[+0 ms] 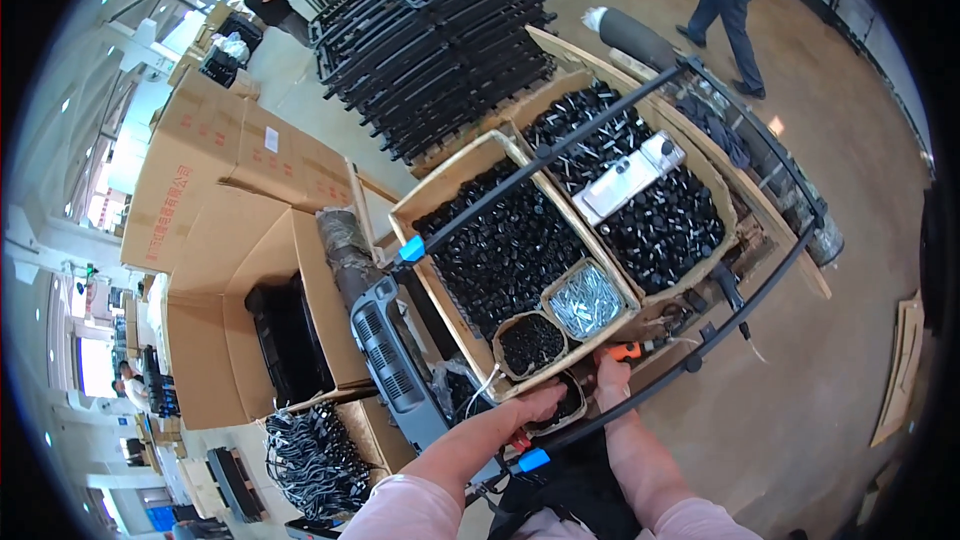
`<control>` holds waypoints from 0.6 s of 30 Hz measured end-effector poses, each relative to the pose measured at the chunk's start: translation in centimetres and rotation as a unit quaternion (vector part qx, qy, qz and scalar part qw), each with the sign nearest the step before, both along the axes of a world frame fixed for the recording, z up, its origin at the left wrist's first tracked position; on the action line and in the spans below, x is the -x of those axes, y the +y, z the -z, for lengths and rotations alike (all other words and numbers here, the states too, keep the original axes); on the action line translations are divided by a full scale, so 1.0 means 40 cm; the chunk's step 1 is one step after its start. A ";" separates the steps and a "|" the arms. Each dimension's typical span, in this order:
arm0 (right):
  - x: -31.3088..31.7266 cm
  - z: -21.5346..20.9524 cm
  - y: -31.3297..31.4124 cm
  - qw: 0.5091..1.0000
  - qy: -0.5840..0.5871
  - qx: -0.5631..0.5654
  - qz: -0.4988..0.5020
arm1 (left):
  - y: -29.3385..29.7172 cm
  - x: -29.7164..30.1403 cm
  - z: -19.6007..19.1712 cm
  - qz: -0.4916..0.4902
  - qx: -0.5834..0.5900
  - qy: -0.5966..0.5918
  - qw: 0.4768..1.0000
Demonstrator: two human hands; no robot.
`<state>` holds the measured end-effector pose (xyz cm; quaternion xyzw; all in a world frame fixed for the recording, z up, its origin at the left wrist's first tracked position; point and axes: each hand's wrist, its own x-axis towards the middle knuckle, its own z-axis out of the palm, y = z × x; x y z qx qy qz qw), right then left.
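My hands at the near edge of the parts boxes, frame tube not yet fitted out

My left hand [540, 402] reaches into the small round tub [562, 410] of dark parts just in front of me, fingers curled in it, though I cannot tell whether they have closed on a piece; my right hand [612, 378] is clenched around an orange-handled tool [625, 350] just beside it. The black frame tube [690, 360] runs right past my right hand, a blue cap [533, 459] on its near end below my left; I'd judge the work here is barely begun. Just beyond my hands sit a tub of black pieces [530, 342] and a tub of silver screws [585, 300], both full. Farther off, two big cardboard boxes [470, 162] brim with black parts, and past them stacked black frames [440, 40].
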<state>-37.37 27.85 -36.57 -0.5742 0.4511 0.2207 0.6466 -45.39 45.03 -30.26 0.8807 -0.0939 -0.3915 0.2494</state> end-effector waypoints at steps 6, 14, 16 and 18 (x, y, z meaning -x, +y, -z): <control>-0.081 -0.062 -0.127 0.961 0.011 -0.274 -0.039 | -0.017 0.001 0.006 -0.110 -0.032 0.063 0.991; -0.047 -0.179 -0.217 0.970 0.086 -0.225 -0.033 | -0.025 0.013 -0.031 -0.175 0.047 -0.017 0.983; -0.001 -0.203 -0.236 0.968 0.035 -0.246 -0.029 | -0.038 0.004 -0.062 -0.178 0.026 -0.028 0.983; 0.030 -0.256 -0.246 0.964 0.011 -0.263 -0.042 | -0.038 0.004 -0.062 -0.186 0.001 -0.038 0.982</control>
